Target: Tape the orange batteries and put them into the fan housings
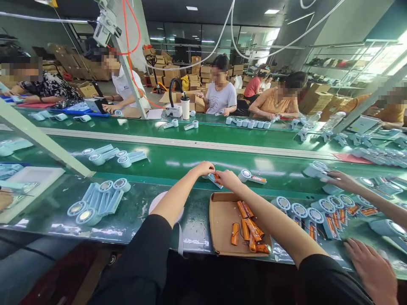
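Note:
Both my hands meet over the green conveyor at the centre of the head view. My left hand [204,168] is closed with its fingers pinched at the far end of a light-blue handheld fan [211,178]; the fingertips are partly hidden. From the right, my right hand [228,179] grips an orange battery [217,178] at the fan's handle. Just right of it lies another fan [245,175] with an orange battery in its handle. Below my right forearm, a shallow cardboard box [219,212] holds several orange wired batteries [252,228].
A co-worker's hand [343,181] touches fans at the right; another hand [372,267] rests near the table edge. Rows of battery-fitted fans [315,215] lie there. More fans [89,216] are stacked left, beside a slanted metal post [47,142]. People sit across the green conveyor [178,163].

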{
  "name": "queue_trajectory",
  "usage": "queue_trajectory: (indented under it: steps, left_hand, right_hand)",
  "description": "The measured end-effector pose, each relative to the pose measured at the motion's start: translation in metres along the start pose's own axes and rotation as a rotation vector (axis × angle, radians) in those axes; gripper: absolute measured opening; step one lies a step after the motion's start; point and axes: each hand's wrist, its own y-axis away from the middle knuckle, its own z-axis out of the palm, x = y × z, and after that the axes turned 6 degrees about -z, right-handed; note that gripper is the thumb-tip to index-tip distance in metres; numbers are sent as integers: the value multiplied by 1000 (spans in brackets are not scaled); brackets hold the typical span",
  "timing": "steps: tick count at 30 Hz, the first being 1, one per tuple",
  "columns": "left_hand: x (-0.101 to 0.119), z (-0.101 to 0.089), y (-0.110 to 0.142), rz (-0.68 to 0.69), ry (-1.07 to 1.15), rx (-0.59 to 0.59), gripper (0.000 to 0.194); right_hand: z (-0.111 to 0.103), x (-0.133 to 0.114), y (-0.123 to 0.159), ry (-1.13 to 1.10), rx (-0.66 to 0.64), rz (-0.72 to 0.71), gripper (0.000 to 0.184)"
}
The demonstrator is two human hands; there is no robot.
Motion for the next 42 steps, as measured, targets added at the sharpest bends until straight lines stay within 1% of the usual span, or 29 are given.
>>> queue_trajectory:
  steps: [4, 6, 8, 10, 11, 13, 15, 17, 19, 20, 21, 22, 23, 25, 26, 28, 29, 30, 31, 32, 33, 34, 35, 36, 37, 38, 39, 41, 42]
  left_hand:
    - [4, 6, -4, -7, 64, 46, 36]
    - [10, 8, -6, -13, 85, 85, 35]
    - [16, 10, -2, -24, 106, 145, 35]
    - [17, 12, 13, -36, 127, 227, 36]
    - [15, 13, 26, -44, 137, 269, 36]
    - [3, 18, 69, -62, 151, 330, 38]
    - [-19, 27, 129, -81, 155, 331, 44]
    - [-47, 39, 195, -91, 145, 265, 54]
    - [-75, 53, 255, -102, 91, 173, 76]
    - [-87, 60, 279, -123, -10, 149, 83]
    - [-96, 66, 297, -157, -83, 143, 81]
    - [-100, 72, 310, -180, -146, 148, 76]
    - [-101, 76, 317, -193, -185, 174, 68]
    - [-89, 80, 318, -160, -187, 295, 55]
    - [-78, 80, 314, -115, -175, 390, 53]
    - [-51, 78, 304, -1, -149, 628, 54]
    - [-38, 77, 300, 54, -130, 737, 54]
    - [-28, 75, 295, 96, -101, 822, 52]
    - [-20, 72, 292, 116, -58, 877, 49]
    - [-16, 70, 288, 106, 6, 908, 46]
    - [-15, 67, 285, 62, 95, 918, 45]
    - [-16, 65, 283, -11, 208, 909, 47]
    - [-19, 63, 281, -101, 332, 892, 51]
    - [-22, 61, 279, -194, 452, 875, 57]
    - [-24, 61, 278, -275, 554, 863, 63]
    - [-25, 61, 278, -334, 630, 861, 67]
    - [-24, 63, 277, -365, 680, 868, 70]
    - [-17, 72, 276, -362, 734, 876, 72]
    - [-11, 78, 275, -342, 751, 859, 72]
  right_hand:
    - [9, -9, -5, 118, -129, 5, 37]
    - [11, -10, -8, 143, -170, 15, 38]
    - [8, -6, -11, 146, -181, 16, 37]
    - [0, 4, -13, 135, -143, 20, 32]
    - [-5, 11, -12, 128, -107, 25, 29]
    - [-16, 26, -8, 105, -13, 32, 30]
    - [-24, 38, 3, 67, 89, 16, 36]
    - [-26, 42, 22, 16, 177, -19, 38]
    - [-21, 35, 50, -41, 235, -64, 36]
    - [-16, 26, 66, -104, 259, -95, 35]
    - [-10, 14, 83, -196, 277, -128, 34]
    - [-2, 0, 99, -322, 291, -157, 33]
    - [6, -17, 115, -468, 286, -173, 33]
    - [21, -52, 141, -737, 212, -153, 39]
    - [29, -69, 151, -836, 155, -130, 45]
    - [41, -100, 165, -987, 48, -89, 56]
    - [46, -112, 169, -1042, 4, -86, 55]
    - [50, -121, 173, -1083, -47, -109, 51]
    - [53, -126, 176, -1102, -111, -163, 46]
    - [54, -129, 179, -1090, -176, -244, 42]
    - [54, -128, 182, -1036, -239, -341, 39]
    - [53, -125, 185, -945, -292, -426, 36]
    - [50, -120, 189, -835, -327, -475, 32]
    - [45, -113, 192, -720, -325, -464, 28]
    - [39, -104, 194, -606, -285, -389, 26]
    - [34, -95, 196, -491, -226, -265, 25]
    - [28, -85, 196, -365, -168, -106, 26]
    - [21, -68, 193, -107, -95, 197, 37]
    - [21, -62, 190, -2, -97, 298, 42]
